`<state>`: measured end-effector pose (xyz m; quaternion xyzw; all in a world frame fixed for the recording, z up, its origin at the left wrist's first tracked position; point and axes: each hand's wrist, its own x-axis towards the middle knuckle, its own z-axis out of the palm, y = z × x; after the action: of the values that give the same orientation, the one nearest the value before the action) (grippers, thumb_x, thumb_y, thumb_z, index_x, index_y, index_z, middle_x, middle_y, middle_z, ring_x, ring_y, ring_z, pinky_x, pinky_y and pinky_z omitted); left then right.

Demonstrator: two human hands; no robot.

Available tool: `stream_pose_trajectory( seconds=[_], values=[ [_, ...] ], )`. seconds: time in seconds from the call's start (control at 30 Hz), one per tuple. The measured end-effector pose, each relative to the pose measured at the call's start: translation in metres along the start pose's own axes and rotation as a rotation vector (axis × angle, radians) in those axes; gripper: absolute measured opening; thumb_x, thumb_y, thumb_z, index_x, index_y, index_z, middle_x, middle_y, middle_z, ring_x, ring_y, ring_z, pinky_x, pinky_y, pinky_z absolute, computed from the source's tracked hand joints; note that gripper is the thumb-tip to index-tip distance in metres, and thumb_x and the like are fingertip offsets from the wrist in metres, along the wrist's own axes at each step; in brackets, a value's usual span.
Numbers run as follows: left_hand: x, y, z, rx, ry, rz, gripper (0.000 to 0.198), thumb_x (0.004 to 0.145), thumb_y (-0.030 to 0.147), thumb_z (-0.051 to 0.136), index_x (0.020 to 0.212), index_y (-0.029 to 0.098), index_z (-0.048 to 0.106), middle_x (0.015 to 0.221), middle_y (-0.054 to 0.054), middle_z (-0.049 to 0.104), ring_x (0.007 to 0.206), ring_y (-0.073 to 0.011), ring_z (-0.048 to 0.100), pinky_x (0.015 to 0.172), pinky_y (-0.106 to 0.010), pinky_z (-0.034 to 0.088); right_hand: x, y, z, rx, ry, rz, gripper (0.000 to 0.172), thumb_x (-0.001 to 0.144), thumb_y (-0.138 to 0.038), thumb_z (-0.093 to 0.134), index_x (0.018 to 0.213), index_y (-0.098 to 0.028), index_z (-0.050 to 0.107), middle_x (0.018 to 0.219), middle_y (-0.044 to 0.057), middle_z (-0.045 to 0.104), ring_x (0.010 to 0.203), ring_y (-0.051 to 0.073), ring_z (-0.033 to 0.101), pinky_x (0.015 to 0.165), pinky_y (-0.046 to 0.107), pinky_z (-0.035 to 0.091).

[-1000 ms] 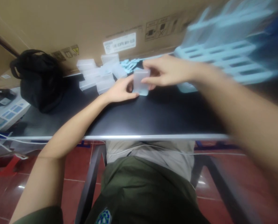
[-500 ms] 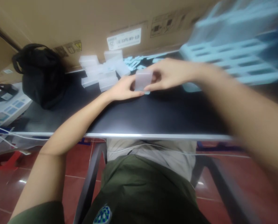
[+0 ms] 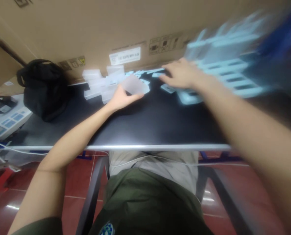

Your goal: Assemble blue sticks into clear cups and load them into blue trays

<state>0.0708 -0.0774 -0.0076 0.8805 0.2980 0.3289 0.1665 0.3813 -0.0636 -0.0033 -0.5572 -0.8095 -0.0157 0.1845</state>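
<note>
My left hand [image 3: 121, 99] grips a translucent whitish box [image 3: 135, 84] between thumb and fingers, tilted just above the black table [image 3: 145, 127]. A pale blue edge shows at the box's right end. Off to the right, my right hand [image 3: 181, 74] is apart from the box, with its fingers extended and spread and nothing visible in them. It is over the table near small light blue pieces [image 3: 157, 75]; whether it touches any cannot be made out. Several similar translucent boxes [image 3: 94, 84] lie in a pile behind and left of my left hand.
A blurred light blue slotted rack or tray [image 3: 240, 78] stands at the right. The black bag [image 3: 44, 89] sits on the left, beside a white printed box [image 3: 14, 114]. A large cardboard carton [image 3: 91, 29] walls off the back. A white cable [image 3: 150, 158] crosses below the table edge.
My right hand has let go of the box and moved right toward the light blue pieces. My left hand keeps the box, now tilted and shifted slightly left. The camera view has shifted.
</note>
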Motion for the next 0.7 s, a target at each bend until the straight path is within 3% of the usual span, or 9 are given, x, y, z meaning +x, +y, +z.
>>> stream_pose_trajectory(
  seconds=[0.1,0.17,0.3,0.4,0.47,0.57,0.63,0.7],
  values=[
    [0.001,0.002,0.002,0.013,0.000,-0.018,0.082,0.090,0.073,0.068,0.148,0.020,0.047,0.129,-0.018,0.068,0.126,-0.0332,0.066,0.104,-0.052,0.058,0.003,-0.012,0.009,-0.033,-0.043,0.075,0.062,0.100,-0.066,0.044,0.134,-0.018,0.065,0.141,0.021,0.069,0.130,0.040,0.053,0.110,0.062,0.036],
    [0.004,0.002,0.003,-0.006,0.026,-0.009,0.091,0.088,0.076,0.070,0.155,0.024,0.038,0.136,-0.018,0.063,0.131,-0.0343,0.064,0.103,-0.051,0.059,0.004,-0.020,0.012,-0.071,-0.100,0.090,0.065,0.101,-0.069,0.041,0.129,-0.017,0.068,0.136,0.022,0.071,0.126,0.042,0.056,0.108,0.063,0.038],
    [0.008,-0.003,0.003,-0.219,0.225,-0.032,0.097,0.079,0.077,0.080,0.153,0.030,0.039,0.134,-0.014,0.062,0.121,-0.0321,0.071,0.096,-0.048,0.062,0.010,-0.022,0.008,-0.094,-0.088,0.085,0.068,0.101,-0.070,0.042,0.124,-0.013,0.070,0.131,0.025,0.071,0.125,0.041,0.059,0.109,0.061,0.040],
    [0.009,-0.009,0.002,-0.415,0.355,0.000,0.089,0.067,0.074,0.090,0.134,0.028,0.055,0.118,-0.006,0.068,0.106,-0.0262,0.075,0.091,-0.044,0.063,0.028,-0.015,0.006,-0.068,-0.030,0.120,0.059,0.105,-0.053,0.043,0.131,-0.007,0.069,0.136,0.026,0.069,0.128,0.041,0.060,0.112,0.057,0.043],
    [0.009,-0.009,0.000,-0.503,0.352,0.004,0.071,0.064,0.070,0.093,0.108,0.023,0.061,0.107,-0.003,0.071,0.101,-0.0231,0.076,0.090,-0.042,0.063,0.047,-0.011,0.007,-0.047,-0.053,0.161,0.054,0.100,-0.039,0.053,0.141,-0.006,0.065,0.140,0.024,0.068,0.131,0.040,0.061,0.113,0.052,0.046],
    [0.007,-0.004,-0.002,-0.595,0.254,-0.024,0.064,0.068,0.061,0.094,0.070,0.019,0.045,0.099,-0.004,0.075,0.098,-0.0216,0.075,0.090,-0.041,0.063,0.076,-0.008,0.014,-0.063,-0.156,0.221,0.059,0.088,-0.027,0.071,0.142,-0.006,0.066,0.138,0.022,0.069,0.130,0.038,0.063,0.113,0.047,0.048],
    [0.006,0.000,-0.003,-0.629,0.179,-0.024,0.073,0.070,0.055,0.094,0.061,0.019,0.031,0.100,-0.006,0.077,0.100,-0.0220,0.075,0.094,-0.043,0.061,0.091,-0.009,0.019,-0.098,-0.182,0.267,0.054,0.084,-0.027,0.077,0.134,-0.006,0.072,0.134,0.023,0.069,0.129,0.039,0.064,0.112,0.049,0.048],
    [0.006,0.002,-0.002,-0.629,0.121,-0.014,0.074,0.071,0.052,0.094,0.060,0.020,0.029,0.103,-0.007,0.077,0.104,-0.0226,0.073,0.099,-0.045,0.058,0.101,-0.011,0.022,-0.126,-0.171,0.275,0.051,0.083,-0.031,0.080,0.127,-0.005,0.075,0.130,0.024,0.070,0.128,0.039,0.064,0.111,0.050,0.049]
  ],
)
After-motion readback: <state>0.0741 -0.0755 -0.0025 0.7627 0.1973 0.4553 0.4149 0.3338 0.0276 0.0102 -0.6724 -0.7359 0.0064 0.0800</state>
